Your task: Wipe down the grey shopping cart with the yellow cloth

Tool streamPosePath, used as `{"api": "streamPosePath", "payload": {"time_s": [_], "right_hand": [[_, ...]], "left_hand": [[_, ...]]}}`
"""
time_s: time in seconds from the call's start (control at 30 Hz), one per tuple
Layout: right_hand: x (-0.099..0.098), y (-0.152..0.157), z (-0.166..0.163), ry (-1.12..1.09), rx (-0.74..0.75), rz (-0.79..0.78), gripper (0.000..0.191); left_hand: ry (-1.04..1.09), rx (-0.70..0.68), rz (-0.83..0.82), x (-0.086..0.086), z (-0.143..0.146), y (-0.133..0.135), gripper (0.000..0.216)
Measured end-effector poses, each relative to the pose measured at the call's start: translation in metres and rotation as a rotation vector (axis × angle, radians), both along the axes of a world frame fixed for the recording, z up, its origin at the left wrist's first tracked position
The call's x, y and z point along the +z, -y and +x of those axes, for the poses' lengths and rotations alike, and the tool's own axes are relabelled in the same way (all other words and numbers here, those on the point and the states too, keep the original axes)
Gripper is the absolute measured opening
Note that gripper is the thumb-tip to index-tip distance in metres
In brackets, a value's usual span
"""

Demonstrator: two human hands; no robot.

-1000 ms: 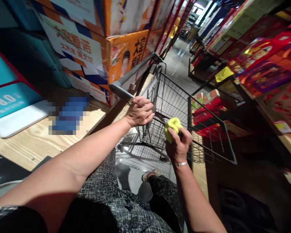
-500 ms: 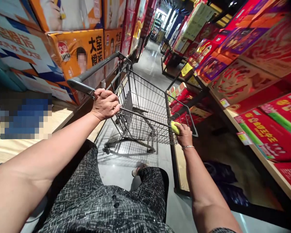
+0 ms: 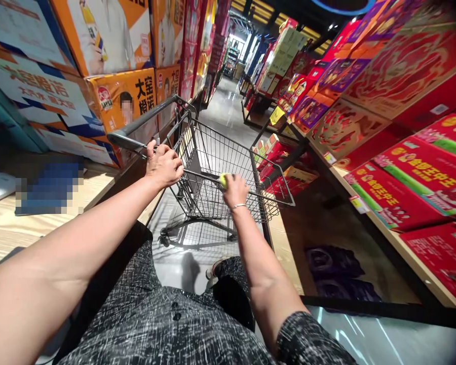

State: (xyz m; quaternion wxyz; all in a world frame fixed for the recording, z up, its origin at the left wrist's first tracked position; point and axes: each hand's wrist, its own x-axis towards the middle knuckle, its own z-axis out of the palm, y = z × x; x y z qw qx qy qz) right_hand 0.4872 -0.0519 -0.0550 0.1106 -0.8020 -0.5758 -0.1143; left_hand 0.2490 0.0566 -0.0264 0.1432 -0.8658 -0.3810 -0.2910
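A grey wire shopping cart (image 3: 220,157) stands sideways in front of me, its basket pointing right. My left hand (image 3: 164,165) is closed over the cart's top rim, just below the dark handle bar (image 3: 148,119). Further along that rim is my right hand (image 3: 235,190), wearing a thin bracelet. Its fingers are closed around a small yellow sponge or cloth (image 3: 223,181), pressed against the rim; the hand covers most of it. Through the wires the basket shows no goods.
Orange drink cartons (image 3: 121,101) are stacked at the left, above a light wooden ledge (image 3: 0,230). Red gift boxes (image 3: 421,172) fill the right-hand display, with dark purple packs (image 3: 334,263) low down. The aisle floor (image 3: 228,96) runs ahead between the displays.
My right hand has slid left along the cart's rim with the yellow sponge or cloth, toward the left hand. My left hand keeps its hold on the rim. The view has shifted slightly.
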Motion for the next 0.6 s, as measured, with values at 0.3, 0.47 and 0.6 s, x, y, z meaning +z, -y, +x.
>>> {"api": "streamPosePath", "payload": {"time_s": [0.3, 0.47, 0.6], "right_hand": [[-0.063, -0.013, -0.03, 0.156, 0.434, 0.13, 0.046], [-0.143, 0.023, 0.031, 0.162, 0.454, -0.208, 0.044], [-0.193, 0.043, 0.041, 0.137, 0.405, -0.364, 0.036]], "left_hand": [[-0.074, -0.209, -0.267, -0.021, 0.043, 0.018, 0.059], [-0.112, -0.262, -0.284, -0.024, 0.039, 0.011, 0.044], [-0.033, -0.255, -0.277, -0.029, 0.041, 0.009, 0.041]]}}
